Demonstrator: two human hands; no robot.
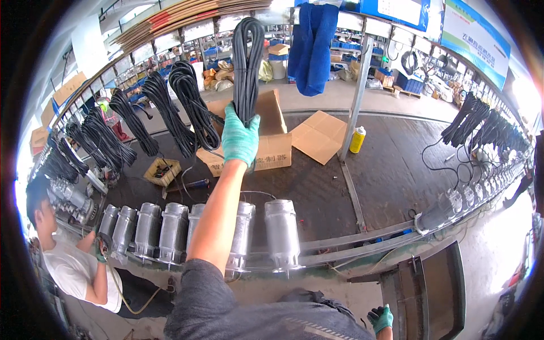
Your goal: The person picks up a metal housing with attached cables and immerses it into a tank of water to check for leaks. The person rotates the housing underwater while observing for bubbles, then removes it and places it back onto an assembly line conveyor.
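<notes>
My left hand point(241, 136), in a green glove, is raised straight ahead with its fingers closed around the lower end of a coiled black cable point(247, 68). The coil stands upright, its loops reaching above the overhead rail; I cannot tell whether it hangs on a hook. Low at the right, my right hand point(381, 318), also gloved, is held near my side with its fingers apart and nothing in it. Below my left arm, a row of silver cylindrical motor housings point(281, 235) stands along the near edge of the dark workbench point(391, 181).
More cable coils point(195, 107) and a blue cloth point(310, 48) hang from the rail. An open cardboard box point(272, 150), a small bin point(162, 171) and a yellow can point(357, 140) stand on the bench. A co-worker point(73, 255) is at left; a metal cart point(419, 294) stands at right.
</notes>
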